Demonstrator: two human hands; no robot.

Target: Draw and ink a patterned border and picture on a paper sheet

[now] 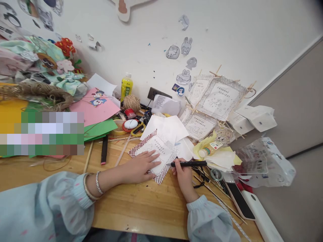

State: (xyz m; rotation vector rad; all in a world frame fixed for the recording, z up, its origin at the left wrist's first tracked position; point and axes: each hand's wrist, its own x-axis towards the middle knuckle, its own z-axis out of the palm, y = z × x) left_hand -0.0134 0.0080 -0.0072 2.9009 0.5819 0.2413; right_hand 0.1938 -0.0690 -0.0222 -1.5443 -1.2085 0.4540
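Note:
A white paper card (153, 143) with handwriting and a small drawing lies flat on the wooden table. Its border is crosshatched, dark red along the left and lower edges and black toward the right. My left hand (143, 166) rests on the card's lower left part, fingers spread, covering some of it. In my right hand (183, 176) is a black pen (190, 164), gripped between thumb and fingers at the card's right edge. The pen's tip points left, at the border. Blank white sheets (164, 127) lie just behind the card.
Finished-looking bordered cards (219, 95) on thin sticks lean against the wall. Behind the sheets are a twine ball (131, 103), a yellow drink bottle (126, 87) and scissors (138, 129). A marker (104, 151) lies left; a phone (239, 201) and sticks lie right.

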